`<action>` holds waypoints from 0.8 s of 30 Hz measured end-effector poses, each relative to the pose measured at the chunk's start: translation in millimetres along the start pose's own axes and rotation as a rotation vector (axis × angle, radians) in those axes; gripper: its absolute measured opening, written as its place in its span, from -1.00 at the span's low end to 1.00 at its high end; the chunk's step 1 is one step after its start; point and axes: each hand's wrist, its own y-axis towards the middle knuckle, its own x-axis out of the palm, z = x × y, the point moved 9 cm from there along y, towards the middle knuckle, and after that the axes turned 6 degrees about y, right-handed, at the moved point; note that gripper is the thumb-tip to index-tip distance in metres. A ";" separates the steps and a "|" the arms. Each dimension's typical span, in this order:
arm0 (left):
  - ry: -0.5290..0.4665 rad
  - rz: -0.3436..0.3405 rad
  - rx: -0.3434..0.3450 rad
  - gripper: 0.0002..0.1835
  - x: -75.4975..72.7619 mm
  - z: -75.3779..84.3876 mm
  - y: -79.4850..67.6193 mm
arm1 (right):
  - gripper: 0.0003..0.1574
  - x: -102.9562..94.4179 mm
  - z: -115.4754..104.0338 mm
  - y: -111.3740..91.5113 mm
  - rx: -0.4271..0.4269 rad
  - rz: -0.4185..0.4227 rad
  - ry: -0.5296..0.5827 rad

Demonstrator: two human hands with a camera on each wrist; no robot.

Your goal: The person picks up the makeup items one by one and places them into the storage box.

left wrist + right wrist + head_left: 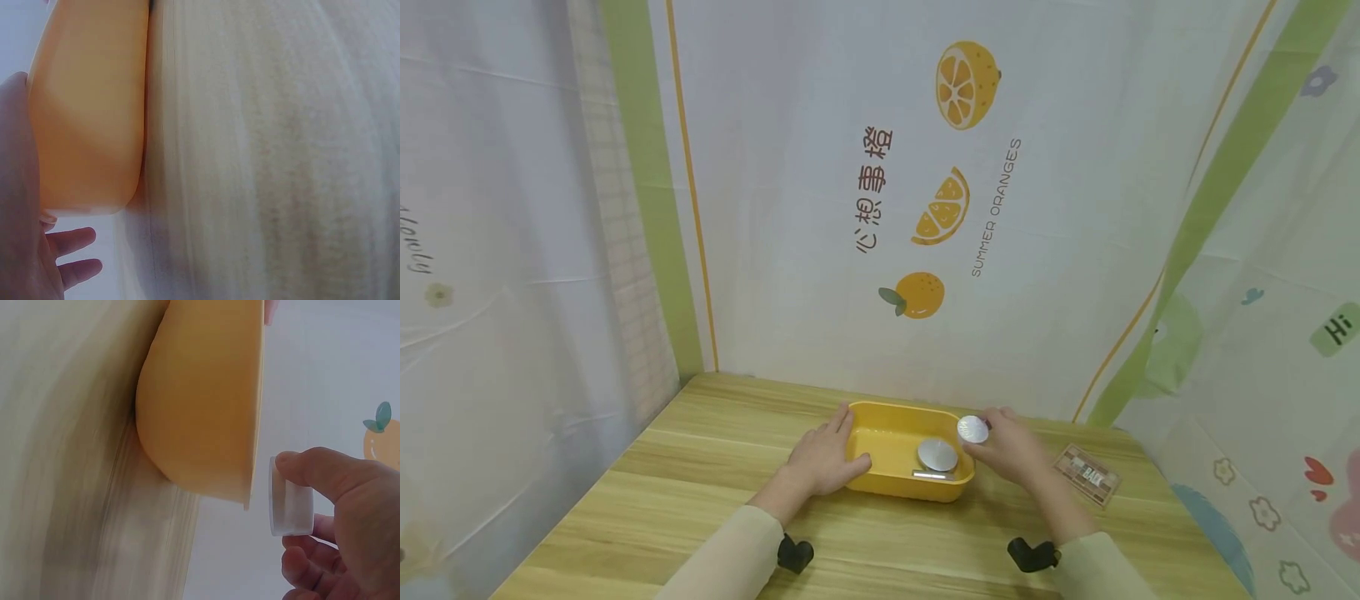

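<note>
Tabletop (730, 450) bears card (1087, 475), yellow basin (898, 487).

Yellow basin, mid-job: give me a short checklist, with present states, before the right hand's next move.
1. Left hand on the basin: ok, at its left end.
2. Cup held by the right hand: ok, between thumb and fingers.
3. Cup clear of the rim: ok, a gap shows in the right wrist view.
4. Basin's right end unoccupied: not ok, the disc and bar lie there.
5. Card outside the basin: ok, on the table.
6. Cup's contents: cannot tell.
</note>
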 end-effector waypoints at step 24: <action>-0.001 0.004 0.008 0.02 0.0 0.7 0.4 | -0.29 29.1 -40.2 4.1 -0.041 -0.035 0.047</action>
